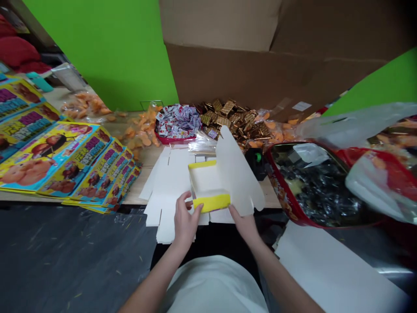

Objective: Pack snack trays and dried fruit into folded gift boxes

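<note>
A half-folded cardboard box (208, 184), white inside with yellow outer walls, sits at the table's near edge with its white lid flap (237, 174) standing up on the right. My left hand (185, 219) grips the box's near left corner, fingers curled on the yellow front wall. My right hand (244, 221) holds the near right side at the base of the flap. Under the box lies a spread of flat white box blanks (163, 191).
Stacked flat colourful printed boxes (65, 161) lie at left. Behind are orange snacks (140, 130), a red tray of small white-and-red packets (177, 121), gold-wrapped sweets (234, 119), a large brown carton (267, 65) and, at right, a red bin of dark wrapped sweets (312, 187).
</note>
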Available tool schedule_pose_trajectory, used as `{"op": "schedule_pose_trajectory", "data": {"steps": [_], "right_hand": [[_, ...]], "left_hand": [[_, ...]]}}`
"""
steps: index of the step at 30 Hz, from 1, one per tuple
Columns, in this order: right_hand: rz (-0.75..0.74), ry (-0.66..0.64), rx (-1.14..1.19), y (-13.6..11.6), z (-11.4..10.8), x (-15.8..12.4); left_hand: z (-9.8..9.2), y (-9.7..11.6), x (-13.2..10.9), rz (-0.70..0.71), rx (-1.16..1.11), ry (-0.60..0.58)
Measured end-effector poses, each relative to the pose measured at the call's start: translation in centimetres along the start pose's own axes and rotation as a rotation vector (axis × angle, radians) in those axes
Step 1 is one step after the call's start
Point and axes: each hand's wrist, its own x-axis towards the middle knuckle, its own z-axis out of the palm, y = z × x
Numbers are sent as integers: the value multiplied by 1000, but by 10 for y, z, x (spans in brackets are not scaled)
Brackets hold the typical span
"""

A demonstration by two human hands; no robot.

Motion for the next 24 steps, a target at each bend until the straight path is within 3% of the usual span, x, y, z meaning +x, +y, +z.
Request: {"op": "schedule_pose_trajectory", "data": {"steps": [3,6,7,10,11,13,16,19,24], "right_hand": [[-36,189,-74,12,29,3],[-69,160,-316,5,19,-2],[-88,73,-444,-3,9,-7],[-276,-365,-775,-39,-10,-29],[-363,-451,-846,-53,-9,-34],[-479,-469,-1006,-78,5,-36],[-400,-476,-1252,-96,38,-15],[-372,-605,-1296,-93,56,15],[-443,-673,-1303,-83,48,29]], "left_hand": [[9,-10,3,179,182,18],[6,-24,5,442,393,-124],[3,-26,7,503,441,-177],[-6,-20,18,610,590,-380],[-8,-14,23,627,646,-452],[-9,1,33,607,752,-593],[-7,18,48,528,822,-761],[-2,25,62,509,822,-860],[-1,28,71,486,796,-949]]}}
